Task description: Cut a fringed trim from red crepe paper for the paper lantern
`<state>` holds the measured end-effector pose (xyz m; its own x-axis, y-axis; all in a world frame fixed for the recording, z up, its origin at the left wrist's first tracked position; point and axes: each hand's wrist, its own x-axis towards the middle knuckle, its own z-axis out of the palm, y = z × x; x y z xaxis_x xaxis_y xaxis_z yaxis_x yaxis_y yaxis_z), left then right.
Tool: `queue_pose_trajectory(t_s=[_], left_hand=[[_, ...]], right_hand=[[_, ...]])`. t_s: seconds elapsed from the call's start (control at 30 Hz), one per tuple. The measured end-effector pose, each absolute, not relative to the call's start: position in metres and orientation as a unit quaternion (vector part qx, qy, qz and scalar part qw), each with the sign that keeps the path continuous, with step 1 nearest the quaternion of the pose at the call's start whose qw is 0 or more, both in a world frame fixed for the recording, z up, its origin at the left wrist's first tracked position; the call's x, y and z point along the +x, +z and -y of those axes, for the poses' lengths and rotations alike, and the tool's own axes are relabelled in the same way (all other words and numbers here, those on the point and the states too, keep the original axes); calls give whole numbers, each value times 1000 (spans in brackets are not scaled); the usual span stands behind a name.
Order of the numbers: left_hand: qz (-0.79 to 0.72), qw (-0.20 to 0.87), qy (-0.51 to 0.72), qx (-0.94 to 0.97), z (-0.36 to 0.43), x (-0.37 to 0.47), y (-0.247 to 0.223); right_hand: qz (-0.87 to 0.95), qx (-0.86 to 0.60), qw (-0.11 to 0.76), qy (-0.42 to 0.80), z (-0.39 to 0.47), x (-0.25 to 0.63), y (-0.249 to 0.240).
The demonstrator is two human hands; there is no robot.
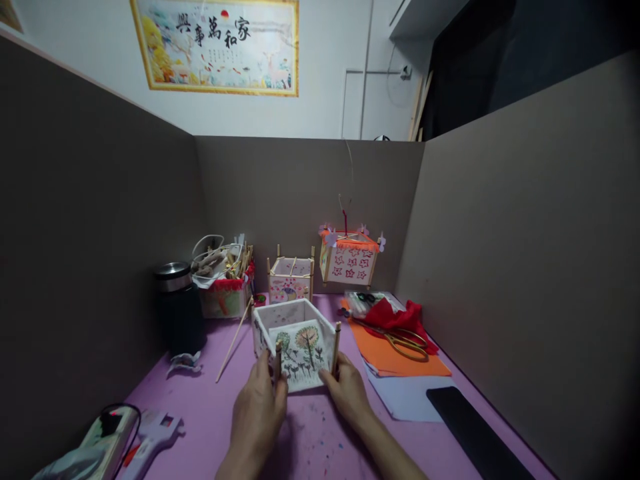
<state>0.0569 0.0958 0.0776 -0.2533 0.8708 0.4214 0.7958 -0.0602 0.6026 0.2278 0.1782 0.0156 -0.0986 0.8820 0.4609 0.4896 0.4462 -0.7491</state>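
Lantern (295,337) mid-counter: four walls up, tree panel on front, top open, no trim yet. My left hand (260,407) and right hand (347,390) grip front corner sticks.

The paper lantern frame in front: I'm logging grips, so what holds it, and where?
Both hands hold the lantern frame: the left hand at its near left stick post, the right hand at its near right post.

Grey partition walls (90,200), purple tabletop (310,440), framed calligraphy picture (217,43)
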Motion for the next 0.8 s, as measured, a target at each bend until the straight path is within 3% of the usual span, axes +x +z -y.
queue_pose_trajectory(t_s=[0.13, 0.23, 0.43, 0.67, 0.8], left_hand=[[-686, 51, 434, 582, -95, 51, 82], [-688, 110, 509, 506, -98, 44, 81], [-506, 454, 696, 231, -114, 57, 59], [-399, 695, 577, 158, -101, 52, 63], [-431, 713, 493, 251, -82, 34, 78]], right_hand=[[726, -479, 465, 166, -182, 232, 38], [749, -459, 461, 122, -188, 242, 80], [798, -397, 452, -42, -193, 234, 166], [842, -384, 374, -58, -201, 205, 155], [840, -383, 382, -40, -205, 209, 147]])
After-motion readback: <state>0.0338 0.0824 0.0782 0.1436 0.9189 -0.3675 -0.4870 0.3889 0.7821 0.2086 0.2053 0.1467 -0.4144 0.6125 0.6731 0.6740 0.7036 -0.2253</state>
